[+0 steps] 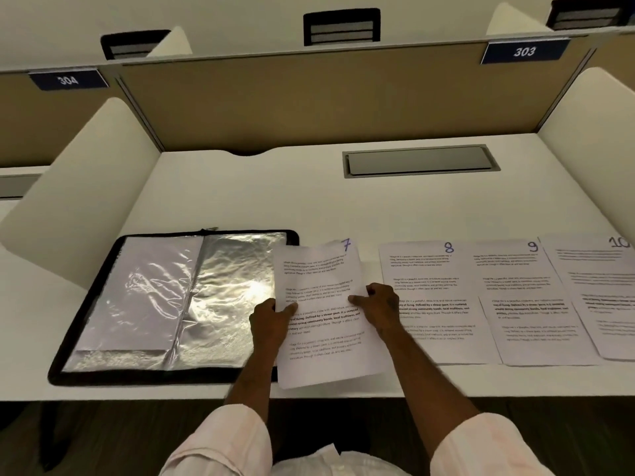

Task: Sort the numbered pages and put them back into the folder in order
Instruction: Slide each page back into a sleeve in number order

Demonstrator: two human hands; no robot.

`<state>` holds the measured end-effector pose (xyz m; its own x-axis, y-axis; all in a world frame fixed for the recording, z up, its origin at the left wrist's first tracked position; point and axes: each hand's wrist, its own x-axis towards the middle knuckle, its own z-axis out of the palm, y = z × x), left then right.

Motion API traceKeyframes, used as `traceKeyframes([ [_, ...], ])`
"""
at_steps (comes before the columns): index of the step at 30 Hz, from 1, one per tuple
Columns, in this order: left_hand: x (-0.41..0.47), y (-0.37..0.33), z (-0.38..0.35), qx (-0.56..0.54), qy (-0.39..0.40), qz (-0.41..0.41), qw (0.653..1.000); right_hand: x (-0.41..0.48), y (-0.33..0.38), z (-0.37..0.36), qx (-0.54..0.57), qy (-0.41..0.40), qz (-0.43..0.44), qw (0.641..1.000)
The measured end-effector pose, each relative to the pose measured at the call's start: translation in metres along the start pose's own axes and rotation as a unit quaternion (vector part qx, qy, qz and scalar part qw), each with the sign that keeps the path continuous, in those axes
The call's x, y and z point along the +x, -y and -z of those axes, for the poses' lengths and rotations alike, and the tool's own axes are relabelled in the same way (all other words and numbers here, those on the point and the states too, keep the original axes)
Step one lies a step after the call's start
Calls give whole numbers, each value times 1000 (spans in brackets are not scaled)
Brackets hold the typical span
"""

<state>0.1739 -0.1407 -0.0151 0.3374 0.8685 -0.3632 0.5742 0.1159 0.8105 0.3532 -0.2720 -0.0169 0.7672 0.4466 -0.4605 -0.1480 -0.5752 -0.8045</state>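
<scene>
L hand (271, 317) & R hand (379, 305) pinch pg 7 (323, 338) by its sides, angled toward folder (178, 304) at bench (275, 194) front-left, likely next in; pgs 8-10 (536, 304) queue in order.

The white worktop (240, 194) has a grey hatch (421, 160) set flush into it near the back. At the left front lies an open black folder (154, 376) with shiny clear sleeves. To its right, pages 8 (443, 286), 9 (529, 304) and 10 (601, 297) lie flat in a row, neighbouring edges overlapping. Page 7 (323, 269) overlaps the folder's right edge; whether it rests on the worktop cannot be told.
</scene>
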Motion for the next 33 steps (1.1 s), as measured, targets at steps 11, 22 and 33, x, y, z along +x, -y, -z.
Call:
traceKeyframes([
  [11, -14, -7, 44, 197, -91, -107, 970, -62, 20, -70, -50, -67, 121, 989],
  [22, 23, 50, 165, 66, -21, -132, 989, -131, 52, -177, -30, -133, 114, 984],
  [33, 0, 73, 202, 93, 1, -164, 982, -200, 70, -242, -50, -122, 216, 967],
])
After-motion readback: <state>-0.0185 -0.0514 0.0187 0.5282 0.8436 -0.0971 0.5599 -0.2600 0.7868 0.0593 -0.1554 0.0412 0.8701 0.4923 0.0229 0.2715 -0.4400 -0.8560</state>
